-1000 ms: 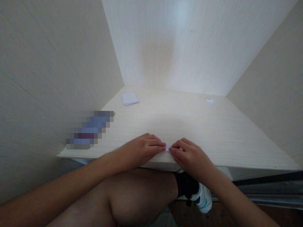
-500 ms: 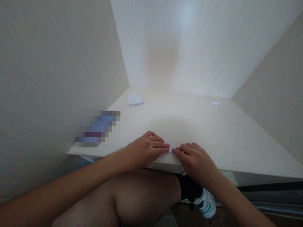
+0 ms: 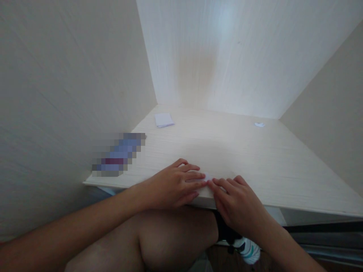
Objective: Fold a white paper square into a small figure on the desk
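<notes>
A small piece of white paper lies at the front edge of the desk, mostly hidden under my fingertips. My left hand rests over its left side, fingers stretched out and somewhat spread, pressing it down. From the right, my right hand has its fingers bent together, with index finger and thumb at the paper's near right edge. The fingertips of both hands almost meet there. How the paper is folded cannot be made out.
A folded white paper lies at the back left of the desk. Small white scraps sit at the back right. A blurred-out flat object leans along the left wall. Panels enclose three sides; my leg is below the edge.
My left fingers have spread more and shifted slightly right along the paper. My right hand has moved a little right and down, its fingertips now closer to the left ones.
</notes>
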The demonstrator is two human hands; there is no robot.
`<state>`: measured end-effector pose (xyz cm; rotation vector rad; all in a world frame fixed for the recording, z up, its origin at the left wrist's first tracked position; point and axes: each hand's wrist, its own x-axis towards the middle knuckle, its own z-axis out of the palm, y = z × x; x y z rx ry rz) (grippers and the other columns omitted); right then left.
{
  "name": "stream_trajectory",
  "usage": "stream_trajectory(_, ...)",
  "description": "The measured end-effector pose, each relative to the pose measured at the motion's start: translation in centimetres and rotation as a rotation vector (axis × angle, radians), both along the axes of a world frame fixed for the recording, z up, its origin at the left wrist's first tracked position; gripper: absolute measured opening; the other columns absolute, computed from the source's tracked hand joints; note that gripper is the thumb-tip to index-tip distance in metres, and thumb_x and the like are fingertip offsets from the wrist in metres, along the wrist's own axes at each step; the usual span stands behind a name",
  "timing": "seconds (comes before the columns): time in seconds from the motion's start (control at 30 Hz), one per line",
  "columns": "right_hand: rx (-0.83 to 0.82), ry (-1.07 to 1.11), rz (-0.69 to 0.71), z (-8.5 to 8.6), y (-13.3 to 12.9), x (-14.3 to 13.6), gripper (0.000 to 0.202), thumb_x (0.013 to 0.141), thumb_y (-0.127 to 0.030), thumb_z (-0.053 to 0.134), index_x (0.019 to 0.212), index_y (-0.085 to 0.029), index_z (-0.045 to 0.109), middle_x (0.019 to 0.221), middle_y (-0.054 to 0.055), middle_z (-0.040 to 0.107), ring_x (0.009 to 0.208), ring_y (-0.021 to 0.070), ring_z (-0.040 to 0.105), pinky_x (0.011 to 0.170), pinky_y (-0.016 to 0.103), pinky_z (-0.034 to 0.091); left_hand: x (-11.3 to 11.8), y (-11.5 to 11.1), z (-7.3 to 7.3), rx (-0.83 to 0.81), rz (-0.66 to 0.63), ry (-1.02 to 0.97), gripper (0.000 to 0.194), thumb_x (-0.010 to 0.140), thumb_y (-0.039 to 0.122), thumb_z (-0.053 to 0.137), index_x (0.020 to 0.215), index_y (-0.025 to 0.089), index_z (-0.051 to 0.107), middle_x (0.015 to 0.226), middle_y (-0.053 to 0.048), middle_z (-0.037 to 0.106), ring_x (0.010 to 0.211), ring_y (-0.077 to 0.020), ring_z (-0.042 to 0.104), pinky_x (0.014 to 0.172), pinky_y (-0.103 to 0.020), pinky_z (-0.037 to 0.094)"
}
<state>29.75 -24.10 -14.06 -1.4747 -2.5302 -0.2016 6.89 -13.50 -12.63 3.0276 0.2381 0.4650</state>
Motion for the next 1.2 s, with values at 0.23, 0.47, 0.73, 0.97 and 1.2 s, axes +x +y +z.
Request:
stream_trajectory(0.23, 0.0, 0.02, 0.008, -0.5, -0.7, 0.2, 0.05, 0.094, -0.027, 0.056, 0.143, -0.02, 0.048, 0.128, 0.014, 0.064, 0.1, 0.0282, 0.062, 0.086, 0.046, 0.04, 0.0, 0.5, -0.2, -0.014, -0.009, -0.009, 0.038, 0.095, 0.028, 0.058, 0.133, 0.025, 0.059, 0.13, -0.007, 0.066, 0.115, -0.0274, 0.059, 0.1, -0.044, 0.038)
stream_trajectory(0.47, -0.02, 0.061, -0.012, -1.7, -0.8, 0.8, 0.049, 0.094, -0.033, 0.058, 0.141, -0.02, 0.051, 0.134, 0.013, 0.061, 0.102, 0.03, 0.058, 0.089, 0.049, 0.04, 0.0, 1.2, -0.3, -0.027, -0.032, -0.001, 0.031, 0.093, 0.033, 0.061, 0.123, 0.026, 0.066, 0.127, -0.004, 0.068, 0.105, -0.0254, 0.059, 0.096, -0.043, 0.041)
stream_trajectory(0.73, 0.028, 0.087, 0.006, -2.3, -0.6, 1.1, 0.046, 0.092, -0.032, 0.062, 0.135, -0.018, 0.055, 0.13, 0.013, 0.064, 0.099, 0.0289, 0.058, 0.087, 0.048, 0.04, -0.5, 1.6, -0.4, -0.06, -0.041, -0.02, 0.036, 0.089, 0.039, 0.067, 0.123, 0.028, 0.067, 0.131, -0.004, 0.067, 0.116, -0.0276, 0.057, 0.102, -0.044, 0.039)
stream_trajectory(0.97, 0.078, 0.133, -0.003, -2.0, -0.4, 1.0, 0.043, 0.089, -0.028, 0.066, 0.13, -0.019, 0.059, 0.125, 0.012, 0.067, 0.097, 0.0288, 0.057, 0.087, 0.048, 0.04, -1.7, 2.2, -0.8, -0.085, -0.012, 0.022, 0.039, 0.09, 0.045, 0.065, 0.127, 0.033, 0.065, 0.148, -0.004, 0.053, 0.139, -0.0355, 0.04, 0.108, -0.055, 0.034)
stream_trajectory(1.2, 0.095, 0.171, 0.012, -2.1, -0.3, 1.7, 0.042, 0.087, -0.028, 0.069, 0.128, -0.019, 0.061, 0.129, 0.01, 0.067, 0.096, 0.0279, 0.057, 0.087, 0.049, 0.042, -3.5, 2.4, -1.3, -0.103, 0.062, 0.027, 0.04, 0.09, 0.039, 0.066, 0.129, 0.037, 0.063, 0.151, -0.004, 0.048, 0.145, -0.0358, 0.03, 0.112, -0.06, 0.031)
